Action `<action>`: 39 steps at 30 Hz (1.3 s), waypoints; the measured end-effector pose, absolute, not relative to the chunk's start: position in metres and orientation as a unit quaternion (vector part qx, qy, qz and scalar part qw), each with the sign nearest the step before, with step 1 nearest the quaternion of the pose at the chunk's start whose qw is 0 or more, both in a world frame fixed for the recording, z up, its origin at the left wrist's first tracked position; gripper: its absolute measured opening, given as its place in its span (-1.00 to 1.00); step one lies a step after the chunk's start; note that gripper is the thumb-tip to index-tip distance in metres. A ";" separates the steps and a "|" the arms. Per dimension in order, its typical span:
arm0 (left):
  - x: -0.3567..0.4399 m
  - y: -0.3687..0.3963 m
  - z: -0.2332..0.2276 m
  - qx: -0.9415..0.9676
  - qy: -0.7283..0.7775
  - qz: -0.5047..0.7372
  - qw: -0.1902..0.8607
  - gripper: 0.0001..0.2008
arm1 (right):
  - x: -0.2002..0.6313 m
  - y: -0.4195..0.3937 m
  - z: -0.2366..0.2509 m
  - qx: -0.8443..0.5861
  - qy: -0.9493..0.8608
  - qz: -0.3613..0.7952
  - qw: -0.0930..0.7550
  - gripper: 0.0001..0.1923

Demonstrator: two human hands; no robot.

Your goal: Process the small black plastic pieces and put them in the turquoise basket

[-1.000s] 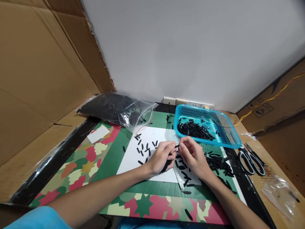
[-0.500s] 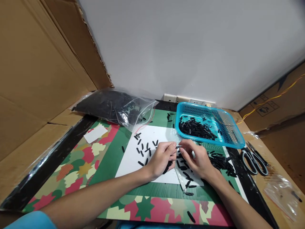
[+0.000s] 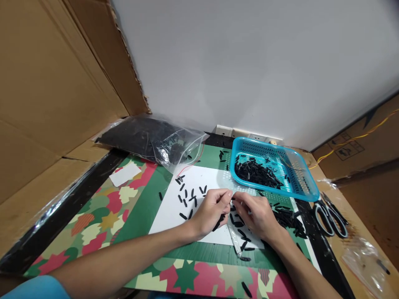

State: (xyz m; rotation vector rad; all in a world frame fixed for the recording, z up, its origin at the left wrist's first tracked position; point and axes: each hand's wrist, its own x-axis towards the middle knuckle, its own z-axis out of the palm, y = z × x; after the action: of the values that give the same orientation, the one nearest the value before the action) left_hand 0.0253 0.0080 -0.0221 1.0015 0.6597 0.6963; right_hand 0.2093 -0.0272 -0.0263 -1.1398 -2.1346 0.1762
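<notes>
My left hand (image 3: pixel 213 211) is closed over the white sheet (image 3: pixel 165 216), its thumb and finger pinched together. Small black elongated pieces (image 3: pixel 219 223) stick out from under its curled fingers. Facing it, my right hand (image 3: pixel 257 212) pinches at the same spot, where a small dark piece (image 3: pixel 233 198) shows between the fingertips of both hands. What kind of piece it is, I cannot tell. Several loose black pieces (image 3: pixel 192 195) lie scattered on the sheet, left of my hands. A narrow clear plastic bag (image 3: pixel 235 241) lies beneath my hands, with more black pieces beside it.
A blue plastic basket (image 3: pixel 276 191) holding a heap of black pieces stands at the back right. Beside it lie another black pile (image 3: pixel 289 222), scissors (image 3: pixel 330 220) and a small clear bag (image 3: pixel 364 265). A large bag of dark material (image 3: pixel 134 139) rests against the wall.
My hands have drawn closer together, and less of the dark piece shows between the fingertips. The view has shifted slightly.
</notes>
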 end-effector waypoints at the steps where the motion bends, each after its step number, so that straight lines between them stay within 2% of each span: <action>1: 0.026 0.008 -0.022 0.464 0.304 0.321 0.767 -0.46 | 0.210 -0.027 -0.026 -0.440 -0.825 0.061 0.350 -0.85; 6: 0.027 0.010 -0.022 0.460 0.304 0.324 0.769 -0.46 | 0.212 -0.025 -0.025 -0.437 -0.825 0.036 0.357 -0.86; 11: 0.027 0.010 -0.019 0.448 0.308 0.323 0.775 -0.45 | 0.214 -0.026 -0.024 -0.449 -0.813 0.058 0.365 -0.85; 18: 0.026 0.008 -0.018 0.442 0.303 0.326 0.779 -0.47 | 0.211 -0.029 -0.022 -0.479 -0.745 0.269 0.378 -0.83; 21: 0.025 0.009 -0.018 0.448 0.303 0.330 0.774 -0.49 | 0.209 -0.029 -0.021 -0.480 -0.721 0.307 0.393 -0.80; 39: 0.025 0.009 -0.015 0.448 0.308 0.337 0.768 -0.46 | 0.207 -0.030 -0.022 -0.471 -0.698 0.342 0.418 -0.81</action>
State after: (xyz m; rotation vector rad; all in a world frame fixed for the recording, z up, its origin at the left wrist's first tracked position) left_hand 0.0253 0.0088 -0.0153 0.9727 0.6689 0.7315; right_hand 0.2068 -0.0298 -0.0221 -1.1819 -1.7506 0.8582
